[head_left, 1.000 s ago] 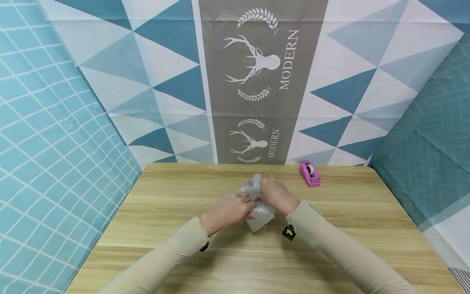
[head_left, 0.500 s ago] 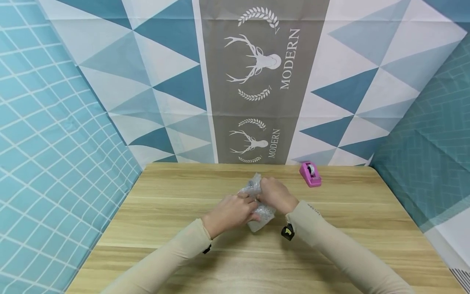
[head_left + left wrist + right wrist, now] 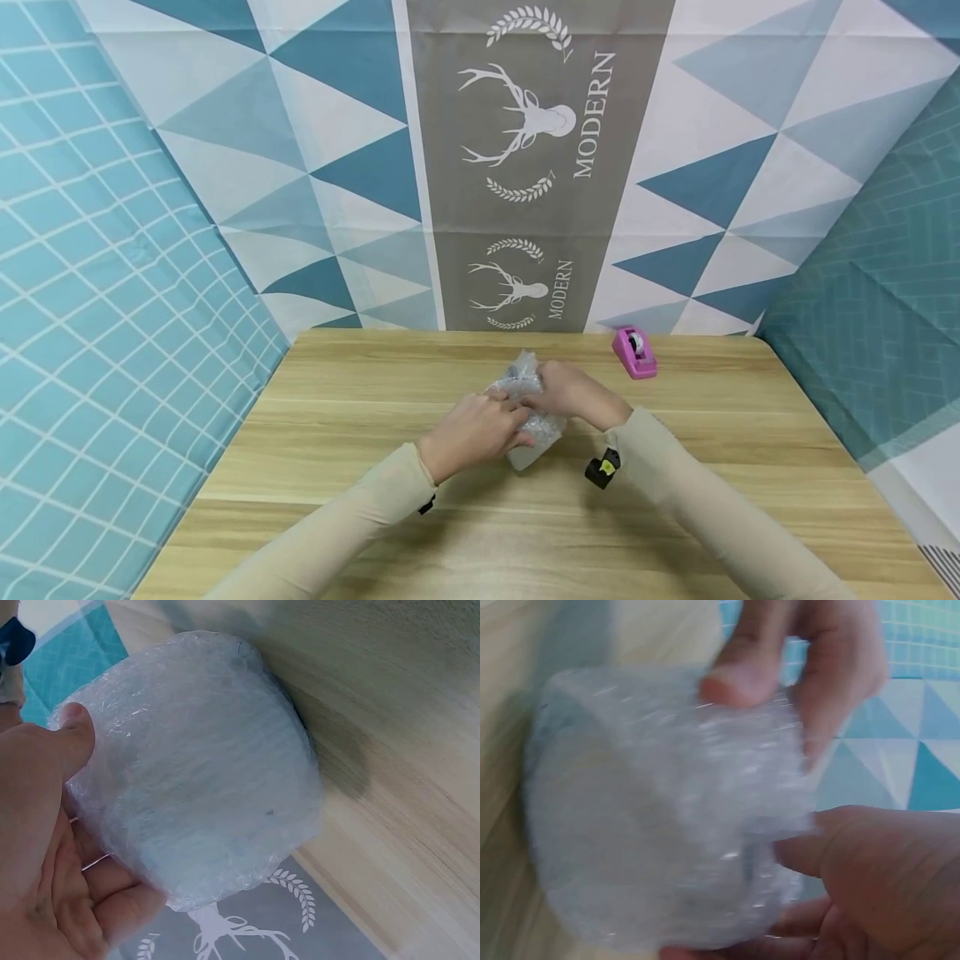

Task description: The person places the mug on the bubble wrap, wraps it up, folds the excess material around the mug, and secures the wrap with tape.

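Both hands hold a bubble-wrapped bundle (image 3: 542, 427) over the middle of the table. The left hand (image 3: 476, 429) grips it from the left; in the left wrist view its thumb lies on the near face and its fingers curl under the edge of the bundle (image 3: 202, 765). On the other side, the right hand (image 3: 573, 392) pinches the wrap near the far end. The right wrist view shows a folded flap of clear bubble wrap (image 3: 727, 772) over something pale and rounded, with the right hand's (image 3: 892, 877) thumb at the fold. What is inside is hidden by the wrap.
A pink tape dispenser (image 3: 634, 353) stands near the back edge, right of the hands. The wooden table (image 3: 360, 375) meets a patterned cloth (image 3: 517, 167) at the back, with more hanging cloth at both sides. A small black camera (image 3: 602, 468) hangs at the right wrist.
The right hand has shifted slightly right, its wrist moving outward, while holding the wrap. The left hand and the bundle have barely moved.
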A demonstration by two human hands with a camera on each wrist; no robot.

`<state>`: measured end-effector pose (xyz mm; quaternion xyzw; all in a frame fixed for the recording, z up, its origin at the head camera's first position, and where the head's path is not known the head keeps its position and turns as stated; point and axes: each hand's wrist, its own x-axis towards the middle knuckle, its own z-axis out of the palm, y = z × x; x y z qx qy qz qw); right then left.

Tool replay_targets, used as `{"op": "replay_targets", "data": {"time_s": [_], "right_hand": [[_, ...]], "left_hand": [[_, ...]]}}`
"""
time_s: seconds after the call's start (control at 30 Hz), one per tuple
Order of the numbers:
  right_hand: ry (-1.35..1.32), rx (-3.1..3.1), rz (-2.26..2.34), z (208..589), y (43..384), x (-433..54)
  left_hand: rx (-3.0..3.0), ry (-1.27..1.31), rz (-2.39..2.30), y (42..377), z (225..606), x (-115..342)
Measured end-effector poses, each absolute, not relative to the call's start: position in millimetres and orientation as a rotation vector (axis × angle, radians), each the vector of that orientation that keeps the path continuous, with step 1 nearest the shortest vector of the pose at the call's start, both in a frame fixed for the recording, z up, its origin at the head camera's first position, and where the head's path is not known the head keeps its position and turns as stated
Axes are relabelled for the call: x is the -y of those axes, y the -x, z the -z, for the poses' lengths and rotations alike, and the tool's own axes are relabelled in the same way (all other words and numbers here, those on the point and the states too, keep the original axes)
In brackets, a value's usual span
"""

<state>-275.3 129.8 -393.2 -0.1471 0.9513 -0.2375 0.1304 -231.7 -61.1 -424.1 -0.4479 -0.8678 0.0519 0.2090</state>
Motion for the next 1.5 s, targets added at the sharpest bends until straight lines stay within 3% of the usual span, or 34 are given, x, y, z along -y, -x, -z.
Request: {"op": "replay_targets", "data": {"time_s": [0.47, 1.5], "right_hand": [[0.235, -2.821, 0.633, 393.8, 270.5, -121.8], [0.388, -2.924, 0.738, 402.9, 261.3, -132.0]], "left_hand": [[2.289, 1.298, -0.320, 235.1, 419.6, 60.8], [2.515, 1.294, -0.235, 236.3, 421.2, 58.3]]}}
